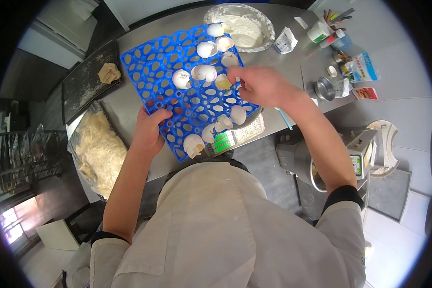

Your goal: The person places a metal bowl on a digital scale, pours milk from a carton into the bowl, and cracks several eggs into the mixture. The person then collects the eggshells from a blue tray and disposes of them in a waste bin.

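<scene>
My left hand [152, 129] grips the lower left edge of a blue plastic egg tray [147, 68], thumb on top. Several broken eggshells lie on the tray, among them a white shell [181, 79] near its middle and a cracked shell [193, 145] at its near corner. My right hand [253, 84] is over the tray's right edge, fingers bent, beside a shell half with yellowish residue [223, 82]; whether it touches a shell is unclear. Under the near right part of the tray, a digital scale [250, 131] partly shows, with a metal rim above it.
A metal bowl of flour [243, 30] stands behind the tray. At left are a dark baking tray [90, 79] with a dough lump [109, 73] and a plastic bag of dough [99, 147]. An opened carton [285, 40], a small metal bowl [324, 89] and packets stand at right.
</scene>
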`<control>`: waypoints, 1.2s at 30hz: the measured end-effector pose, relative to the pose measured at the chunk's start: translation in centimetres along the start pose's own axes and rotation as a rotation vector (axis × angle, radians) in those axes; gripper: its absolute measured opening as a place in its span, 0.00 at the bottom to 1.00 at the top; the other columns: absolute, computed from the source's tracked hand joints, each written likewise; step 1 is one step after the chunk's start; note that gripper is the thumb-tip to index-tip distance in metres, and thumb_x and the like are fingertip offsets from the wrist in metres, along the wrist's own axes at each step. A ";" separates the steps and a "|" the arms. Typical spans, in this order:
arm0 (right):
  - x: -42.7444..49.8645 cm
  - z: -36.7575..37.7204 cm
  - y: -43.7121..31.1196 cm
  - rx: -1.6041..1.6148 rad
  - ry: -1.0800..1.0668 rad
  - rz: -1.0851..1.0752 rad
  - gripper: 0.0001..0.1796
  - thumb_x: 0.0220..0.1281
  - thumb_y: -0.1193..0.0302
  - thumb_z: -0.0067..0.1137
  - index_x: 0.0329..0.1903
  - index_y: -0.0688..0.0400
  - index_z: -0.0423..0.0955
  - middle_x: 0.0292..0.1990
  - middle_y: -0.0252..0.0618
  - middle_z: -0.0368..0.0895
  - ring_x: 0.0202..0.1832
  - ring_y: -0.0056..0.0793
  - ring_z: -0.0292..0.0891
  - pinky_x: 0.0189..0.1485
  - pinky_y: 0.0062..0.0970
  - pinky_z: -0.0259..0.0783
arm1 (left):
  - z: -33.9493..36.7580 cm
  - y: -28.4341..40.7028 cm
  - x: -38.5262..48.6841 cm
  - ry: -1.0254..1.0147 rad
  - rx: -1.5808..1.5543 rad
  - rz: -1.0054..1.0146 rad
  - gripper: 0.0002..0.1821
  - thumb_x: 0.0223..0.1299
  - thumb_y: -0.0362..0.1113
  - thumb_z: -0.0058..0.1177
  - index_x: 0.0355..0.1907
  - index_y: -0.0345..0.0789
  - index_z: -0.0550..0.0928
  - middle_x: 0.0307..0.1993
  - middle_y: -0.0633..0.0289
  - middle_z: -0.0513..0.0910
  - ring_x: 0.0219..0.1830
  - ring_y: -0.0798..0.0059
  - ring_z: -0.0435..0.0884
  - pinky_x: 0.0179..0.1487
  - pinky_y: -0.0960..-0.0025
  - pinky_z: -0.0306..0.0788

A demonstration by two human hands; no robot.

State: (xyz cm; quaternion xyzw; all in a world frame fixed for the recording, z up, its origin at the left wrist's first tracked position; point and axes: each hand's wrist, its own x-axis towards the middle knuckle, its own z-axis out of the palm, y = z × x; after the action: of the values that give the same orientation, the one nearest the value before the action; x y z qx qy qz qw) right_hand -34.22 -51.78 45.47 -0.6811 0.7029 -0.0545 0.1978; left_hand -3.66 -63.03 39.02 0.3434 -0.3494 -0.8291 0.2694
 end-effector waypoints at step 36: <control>0.7 0.6 -0.7 0.132 -0.021 0.012 0.14 0.66 0.69 0.65 0.53 0.52 0.79 0.46 0.43 0.87 0.51 0.44 0.85 0.52 0.45 0.78 | -0.6 0.7 0.6 -0.058 0.024 0.098 0.23 0.60 0.19 0.53 0.59 0.30 0.80 0.53 0.53 0.88 0.50 0.58 0.91 0.57 0.54 0.86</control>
State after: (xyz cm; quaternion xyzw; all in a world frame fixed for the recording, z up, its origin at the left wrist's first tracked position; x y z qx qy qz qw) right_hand -33.33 -52.41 45.01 -0.6629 0.6998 -0.0921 0.2499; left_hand -3.43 -64.04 39.02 0.3050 -0.3834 -0.8202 0.2953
